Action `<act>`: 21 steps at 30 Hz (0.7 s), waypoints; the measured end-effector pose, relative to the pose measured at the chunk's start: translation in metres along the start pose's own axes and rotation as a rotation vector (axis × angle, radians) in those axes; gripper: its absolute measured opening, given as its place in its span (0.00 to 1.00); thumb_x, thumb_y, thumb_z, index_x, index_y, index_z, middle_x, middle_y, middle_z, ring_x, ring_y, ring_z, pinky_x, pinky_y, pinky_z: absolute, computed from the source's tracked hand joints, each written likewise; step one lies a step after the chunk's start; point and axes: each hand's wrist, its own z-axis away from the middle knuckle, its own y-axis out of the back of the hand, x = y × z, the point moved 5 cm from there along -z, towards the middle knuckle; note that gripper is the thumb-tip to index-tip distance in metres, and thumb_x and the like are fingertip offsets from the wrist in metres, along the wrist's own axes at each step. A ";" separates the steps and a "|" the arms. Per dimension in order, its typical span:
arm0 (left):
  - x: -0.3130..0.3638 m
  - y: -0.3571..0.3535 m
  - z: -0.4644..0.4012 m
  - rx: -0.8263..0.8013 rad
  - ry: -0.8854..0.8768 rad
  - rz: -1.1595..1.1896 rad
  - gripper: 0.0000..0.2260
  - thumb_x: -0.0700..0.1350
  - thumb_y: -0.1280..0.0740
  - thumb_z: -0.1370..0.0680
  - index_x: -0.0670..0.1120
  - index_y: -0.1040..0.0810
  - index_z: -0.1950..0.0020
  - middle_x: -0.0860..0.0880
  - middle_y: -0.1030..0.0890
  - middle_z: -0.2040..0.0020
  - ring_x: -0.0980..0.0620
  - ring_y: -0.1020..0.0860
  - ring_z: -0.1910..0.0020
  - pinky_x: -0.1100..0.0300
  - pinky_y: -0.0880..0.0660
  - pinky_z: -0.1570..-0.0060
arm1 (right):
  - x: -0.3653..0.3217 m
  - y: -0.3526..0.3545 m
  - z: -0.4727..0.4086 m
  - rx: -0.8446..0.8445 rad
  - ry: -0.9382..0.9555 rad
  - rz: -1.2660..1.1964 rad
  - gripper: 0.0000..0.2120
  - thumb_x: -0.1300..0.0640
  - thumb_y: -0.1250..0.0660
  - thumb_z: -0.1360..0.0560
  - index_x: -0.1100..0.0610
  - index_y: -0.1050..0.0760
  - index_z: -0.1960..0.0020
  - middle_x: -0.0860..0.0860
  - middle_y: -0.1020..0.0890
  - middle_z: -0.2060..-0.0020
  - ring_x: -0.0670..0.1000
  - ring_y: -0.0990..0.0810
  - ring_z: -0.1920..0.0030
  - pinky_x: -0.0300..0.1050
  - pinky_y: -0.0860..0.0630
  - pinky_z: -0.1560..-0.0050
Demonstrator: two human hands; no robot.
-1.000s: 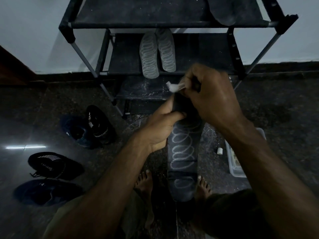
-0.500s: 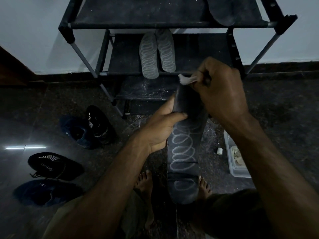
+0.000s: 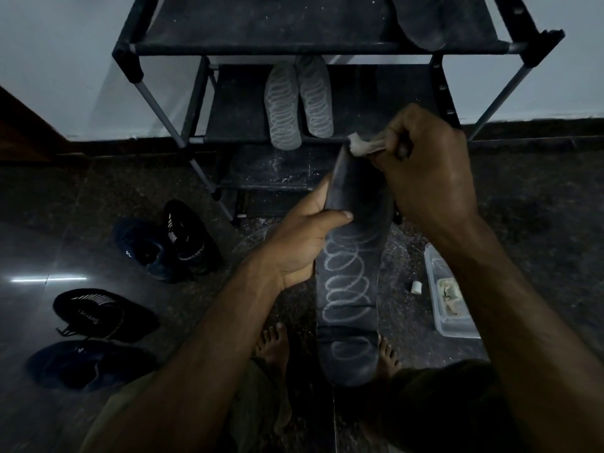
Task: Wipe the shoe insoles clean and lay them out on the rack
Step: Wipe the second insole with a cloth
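Note:
A long dark insole [image 3: 351,282] with white looping chalk-like marks is held upright in front of me. My left hand [image 3: 304,237] grips its left edge, thumb across the front. My right hand [image 3: 428,168] pinches a small pale wipe [image 3: 364,147] against the insole's top end. The upper part of the insole looks bare of marks. Two grey insoles [image 3: 299,103] with the same looping marks lie side by side on the middle shelf of the black rack [image 3: 261,47]. Another dark insole [image 3: 421,21] lies on the top shelf at the right.
Two pairs of dark shoes [image 3: 166,243] [image 3: 101,310] sit on the dark floor at the left. A clear plastic tub [image 3: 454,295] holding used wipes stands at the right, a small white object [image 3: 416,287] beside it. My bare feet [image 3: 273,348] are below the insole.
My right hand has slid the wipe up the insole, from its middle-upper part to its top end. My left hand kept its grip on the left edge.

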 end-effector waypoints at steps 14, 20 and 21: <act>0.007 0.011 -0.003 0.087 -0.019 0.118 0.19 0.31 0.43 0.20 0.50 0.27 0.35 0.51 0.15 0.52 0.53 0.16 0.53 0.60 0.20 0.55 | 0.008 -0.006 0.000 -0.012 -0.145 -0.296 0.14 0.57 0.25 0.29 0.59 0.31 0.61 0.66 0.21 0.61 0.63 0.21 0.59 0.54 0.22 0.60; 0.011 0.024 -0.006 0.200 -0.022 0.258 0.17 0.40 0.42 0.18 0.42 0.28 0.30 0.44 0.18 0.42 0.46 0.18 0.45 0.52 0.22 0.44 | 0.009 -0.012 0.004 -0.027 -0.222 -0.283 0.17 0.62 0.24 0.30 0.52 0.33 0.64 0.55 0.23 0.69 0.50 0.24 0.69 0.41 0.24 0.68; 0.010 0.026 -0.006 0.219 -0.016 0.261 0.17 0.42 0.41 0.18 0.42 0.28 0.30 0.43 0.18 0.40 0.45 0.19 0.42 0.49 0.23 0.40 | 0.008 -0.015 0.005 -0.033 -0.230 -0.290 0.17 0.61 0.24 0.30 0.52 0.33 0.64 0.55 0.23 0.68 0.50 0.24 0.69 0.43 0.23 0.68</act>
